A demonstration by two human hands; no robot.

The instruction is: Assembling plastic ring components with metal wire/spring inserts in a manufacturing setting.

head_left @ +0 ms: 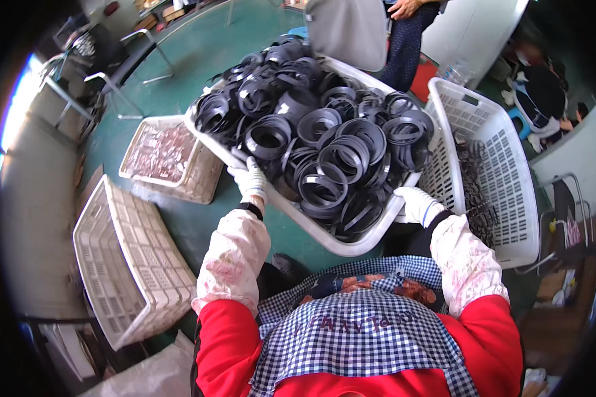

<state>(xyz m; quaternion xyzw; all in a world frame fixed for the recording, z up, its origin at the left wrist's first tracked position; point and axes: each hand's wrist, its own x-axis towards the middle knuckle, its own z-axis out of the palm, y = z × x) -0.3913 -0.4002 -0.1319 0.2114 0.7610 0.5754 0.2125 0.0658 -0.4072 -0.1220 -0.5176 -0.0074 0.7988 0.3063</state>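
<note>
A large white plastic crate (343, 246) is heaped above its rim with black rings (320, 124). Some rings are nested in stacks, others lie loose or tilted. My left hand (249, 178), in a white glove, grips the rim on the crate's near left side, its fingers curled over the edge. On the near right side, my gloved right hand (418, 206) is closed round the rim, and part of its fingers is hidden behind the edge. The crate is held in front of my checked apron, and what is under it cannot be seen.
A tall white basket (503, 152) holding dark pieces stands right beside the crate. At left are a crate of small pinkish pieces (162, 151) and a tipped white basket (129, 258). A person (407, 40) stands beyond, near a grey chair back (346, 33). Another chair (129, 69) is far left.
</note>
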